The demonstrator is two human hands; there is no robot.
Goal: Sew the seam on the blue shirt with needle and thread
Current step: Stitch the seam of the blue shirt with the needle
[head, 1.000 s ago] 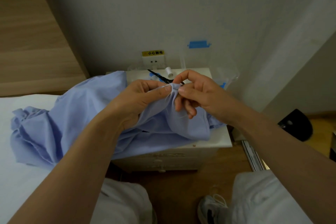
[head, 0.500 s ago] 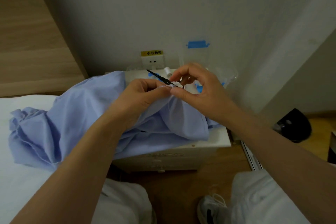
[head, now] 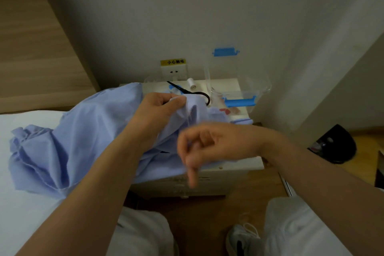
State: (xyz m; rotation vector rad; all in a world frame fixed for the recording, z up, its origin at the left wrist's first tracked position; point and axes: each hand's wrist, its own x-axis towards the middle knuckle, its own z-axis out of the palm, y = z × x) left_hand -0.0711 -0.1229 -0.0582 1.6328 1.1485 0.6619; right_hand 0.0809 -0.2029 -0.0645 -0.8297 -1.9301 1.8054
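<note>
The blue shirt point(head: 68, 143) lies bunched across the white bed and the nightstand. My left hand point(head: 160, 108) pinches a fold of the shirt's seam between thumb and fingers, raised above the nightstand. My right hand point(head: 207, 145) is lower and nearer to me, blurred by motion, with its fingers curled. A faint white thread point(head: 188, 120) runs from the pinched fold down to that hand. The needle itself is too small and blurred to make out.
On the white nightstand point(head: 239, 164) lie black scissors point(head: 187, 91), a white thread spool point(head: 190, 83) and a clear box with blue latches point(head: 239, 97). A wall outlet point(head: 173, 71) sits behind. A black object point(head: 332, 145) stands on the floor at right.
My right hand left the fold beside my left hand and swept down and toward me, drawing the thread out. My left hand kept its pinch on the shirt.
</note>
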